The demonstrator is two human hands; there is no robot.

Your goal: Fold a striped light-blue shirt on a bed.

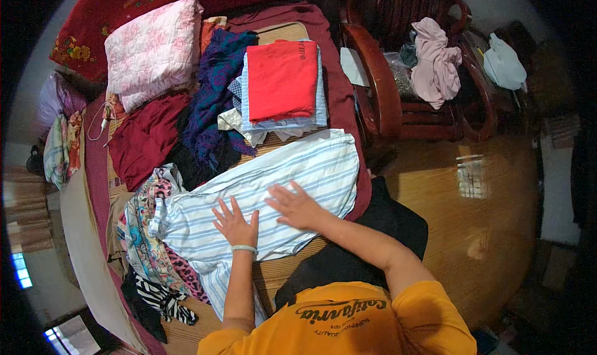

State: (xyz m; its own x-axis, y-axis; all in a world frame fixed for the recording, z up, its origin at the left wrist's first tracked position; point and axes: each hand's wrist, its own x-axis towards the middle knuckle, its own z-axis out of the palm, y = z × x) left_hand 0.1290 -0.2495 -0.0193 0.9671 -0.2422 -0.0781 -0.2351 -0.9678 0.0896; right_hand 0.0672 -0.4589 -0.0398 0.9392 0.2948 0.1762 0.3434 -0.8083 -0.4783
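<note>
A white shirt with blue stripes (298, 168) lies spread before me, its collar end to the left and its rounded hem to the right. One of its sleeves (217, 280) trails toward me under my left forearm. My left hand (237, 227) rests flat on the striped cloth with fingers apart, a pale bangle (244, 248) on its wrist. Farther right, my right hand (295, 206) lies palm down on the same shirt, fingers spread and slightly blurred. Neither hand grips anything.
Beyond the shirt stands a folded stack topped by a red garment (282, 82). A pink quilted cover (151, 52), a purple-blue scarf (219, 94) and a dark red cloth (147, 140) lie leftward. Patterned clothes (149, 238) crowd the collar. A wooden armchair (385, 94) holds a pink garment (434, 66).
</note>
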